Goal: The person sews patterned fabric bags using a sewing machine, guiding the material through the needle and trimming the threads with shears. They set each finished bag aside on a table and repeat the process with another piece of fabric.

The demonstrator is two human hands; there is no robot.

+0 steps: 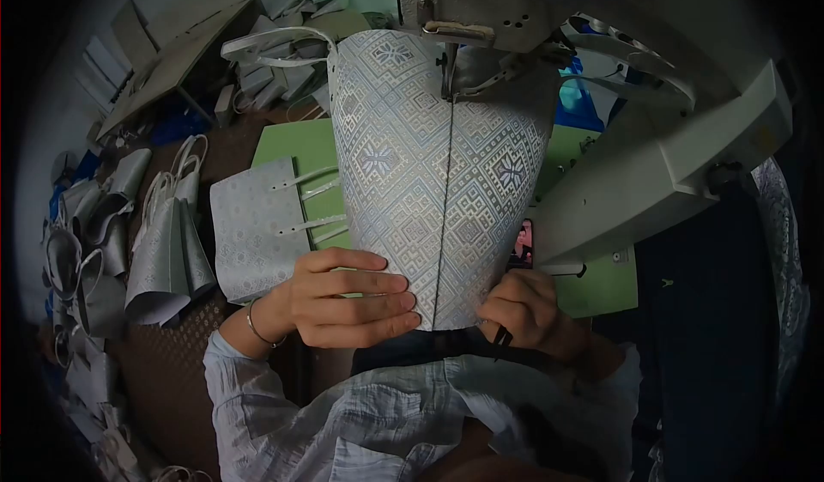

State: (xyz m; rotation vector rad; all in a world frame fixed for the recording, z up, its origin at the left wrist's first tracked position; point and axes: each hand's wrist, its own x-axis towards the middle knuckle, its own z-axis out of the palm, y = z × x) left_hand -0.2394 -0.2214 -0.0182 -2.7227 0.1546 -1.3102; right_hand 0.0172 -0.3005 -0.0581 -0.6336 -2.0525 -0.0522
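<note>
A silvery handbag (403, 151) with a blue-grey diamond and flower pattern sits on the sewing machine's arm, a dark seam line running down its middle. The presser foot and needle (449, 74) meet the seam near the bag's top. One bag handle (279, 46) sticks out to the upper left. My left hand (352, 302) grips the lower left edge, fingers across the surface and thumb hidden. My right hand (524, 310) is curled around the lower right edge; a small dark pointed thing (503, 337) shows under its fingers.
The sewing machine head (506, 1) hangs over the bag, its white body (644, 190) at the right. Another silvery bag (257, 224) lies on the green table (283, 139). More bags (167, 250) stand at the left. A phone (524, 243) is lit beside my right hand.
</note>
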